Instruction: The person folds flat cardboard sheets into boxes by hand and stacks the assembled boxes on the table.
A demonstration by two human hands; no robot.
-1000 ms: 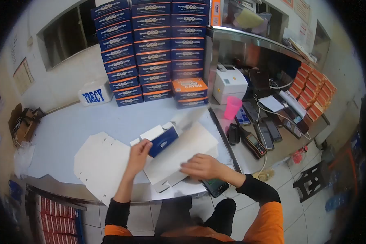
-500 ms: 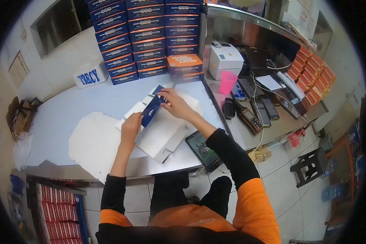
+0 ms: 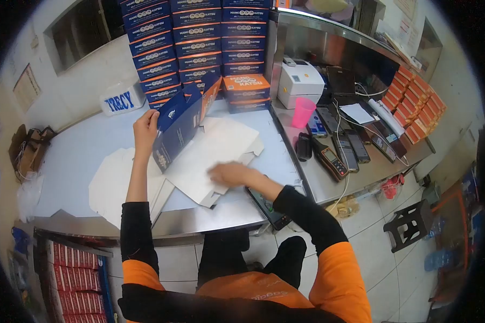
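My left hand (image 3: 145,129) is closed on the top corner of a partly folded blue and orange cardboard box (image 3: 180,129), which stands tilted over the table. My right hand (image 3: 230,175), smeared by motion, is just over or touching the near right part of a white cardboard sheet (image 3: 213,153) with its inner side up; its fingers cannot be made out. More white cardboard (image 3: 113,183) lies flat to the left, under my left forearm. A dark tablet (image 3: 269,210) rests at the table's front edge, partly behind my right forearm.
Tall stacks of blue boxes (image 3: 198,32) stand at the back, with an orange-topped box (image 3: 246,83) on the right pile. A white container (image 3: 122,99) sits at the left. On the right counter are a label printer (image 3: 300,81), pink cup (image 3: 304,112), phones (image 3: 357,144) and a handheld meter (image 3: 330,157).
My left hand has moved left and up with the blue box, which now shows its printed side standing up. My right hand has let go of it and moved down toward me.
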